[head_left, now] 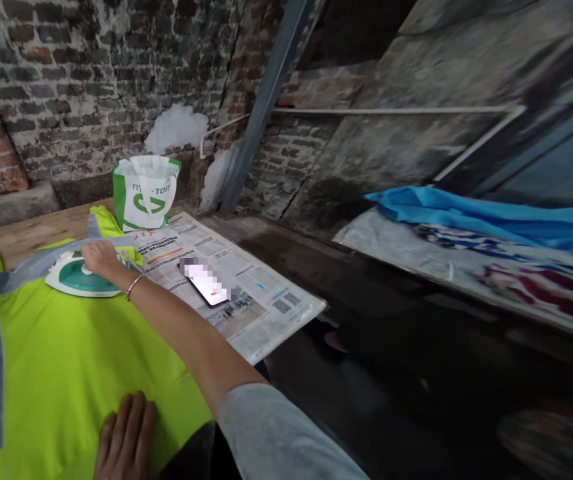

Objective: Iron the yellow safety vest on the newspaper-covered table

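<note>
My right hand [100, 258] is closed round the handle of a white and green iron [74, 279]. The iron sits flat on a bright yellow garment [91, 347] with grey reflective bands, near its far side. Fingers stretched out, my left hand [125, 437] lies on the cloth at the near edge. The garment is spread over the table, and parts of it run out of view at the left.
Right of the garment, a newspaper [266, 327] covers the table, with a phone [206, 283] on it. Behind stands a white and green bag [146, 193]. Across a dark gap, another table [366, 240] bears blue cloth [466, 213] and patterned fabrics.
</note>
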The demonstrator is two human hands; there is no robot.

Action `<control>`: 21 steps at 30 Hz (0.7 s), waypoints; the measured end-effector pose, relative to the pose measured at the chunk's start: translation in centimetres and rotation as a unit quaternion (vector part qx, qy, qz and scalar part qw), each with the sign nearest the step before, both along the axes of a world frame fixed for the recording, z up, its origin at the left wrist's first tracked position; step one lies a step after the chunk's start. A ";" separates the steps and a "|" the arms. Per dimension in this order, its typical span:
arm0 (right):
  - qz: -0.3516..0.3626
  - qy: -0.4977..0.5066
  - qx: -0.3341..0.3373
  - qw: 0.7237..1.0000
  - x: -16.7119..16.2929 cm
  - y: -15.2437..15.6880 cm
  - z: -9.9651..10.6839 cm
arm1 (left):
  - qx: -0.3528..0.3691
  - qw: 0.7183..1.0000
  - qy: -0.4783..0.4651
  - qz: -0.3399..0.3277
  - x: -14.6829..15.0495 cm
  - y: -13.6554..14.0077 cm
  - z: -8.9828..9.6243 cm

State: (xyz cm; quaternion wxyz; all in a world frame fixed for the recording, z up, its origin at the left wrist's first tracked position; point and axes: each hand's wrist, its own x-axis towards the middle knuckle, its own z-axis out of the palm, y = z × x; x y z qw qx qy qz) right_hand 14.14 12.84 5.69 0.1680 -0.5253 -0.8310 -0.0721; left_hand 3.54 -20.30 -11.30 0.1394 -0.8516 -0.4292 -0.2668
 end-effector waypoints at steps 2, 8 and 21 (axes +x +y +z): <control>0.003 -0.004 -0.031 0.999 0.2 -0.9 0.3 | -0.003 1.000 0.000 0.000 0.0 0.0 0.1; 0.050 -0.035 -0.110 0.992 1.8 -7.4 1.8 | 0.029 0.998 0.057 -0.004 -0.7 0.5 0.5; 0.143 -0.066 -0.115 0.981 2.4 -14.7 1.0 | 0.056 0.998 0.024 -0.022 -0.7 0.9 0.2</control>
